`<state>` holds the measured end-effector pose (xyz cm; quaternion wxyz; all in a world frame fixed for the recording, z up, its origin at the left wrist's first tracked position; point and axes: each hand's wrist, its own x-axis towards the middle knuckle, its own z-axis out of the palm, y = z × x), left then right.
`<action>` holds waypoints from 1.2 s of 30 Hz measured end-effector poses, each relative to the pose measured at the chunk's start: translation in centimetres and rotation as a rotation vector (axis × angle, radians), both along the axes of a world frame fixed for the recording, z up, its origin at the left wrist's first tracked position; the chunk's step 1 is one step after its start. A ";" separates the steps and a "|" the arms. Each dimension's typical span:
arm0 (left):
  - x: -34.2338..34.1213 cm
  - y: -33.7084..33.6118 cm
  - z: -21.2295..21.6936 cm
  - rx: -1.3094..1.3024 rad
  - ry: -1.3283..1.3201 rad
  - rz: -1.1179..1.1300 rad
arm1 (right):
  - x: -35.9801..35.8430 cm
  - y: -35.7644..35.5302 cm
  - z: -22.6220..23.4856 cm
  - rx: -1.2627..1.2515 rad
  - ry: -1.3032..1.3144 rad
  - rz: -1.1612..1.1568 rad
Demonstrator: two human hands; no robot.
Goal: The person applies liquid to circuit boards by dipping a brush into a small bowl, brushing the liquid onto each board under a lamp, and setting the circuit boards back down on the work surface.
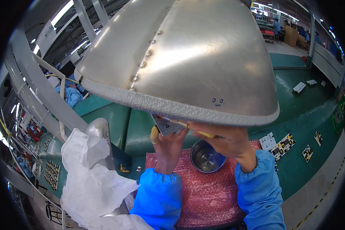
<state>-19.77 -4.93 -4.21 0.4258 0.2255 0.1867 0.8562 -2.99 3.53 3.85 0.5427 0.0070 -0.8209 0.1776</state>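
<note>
My left hand (168,147), with a yellow finger cot on it, grips a small grey circuit board (168,127) just under the rim of a large metal hood (203,57). The hood hides the board's far part. Close on the right, my right hand (228,140) is closed around a thin tool with a tan, stick-like end (180,123) that reaches over the board. Its working tip cannot be made out, and the hood covers part of the fingers. Below and between my hands stands a round metal bowl (207,156) on pink bubble wrap (207,195).
White crumpled cloth (90,168) drapes over a metal post (99,128) at left. Populated circuit boards (283,147) lie at right on the green bench (314,122). More white boards (299,87) lie farther back. Blue-clothed people work beyond the frame at left.
</note>
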 end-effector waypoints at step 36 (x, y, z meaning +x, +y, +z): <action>0.3 -0.9 1.4 0.136 -0.006 -0.031 | 1.7 4.6 -3.6 -0.444 -0.115 -0.290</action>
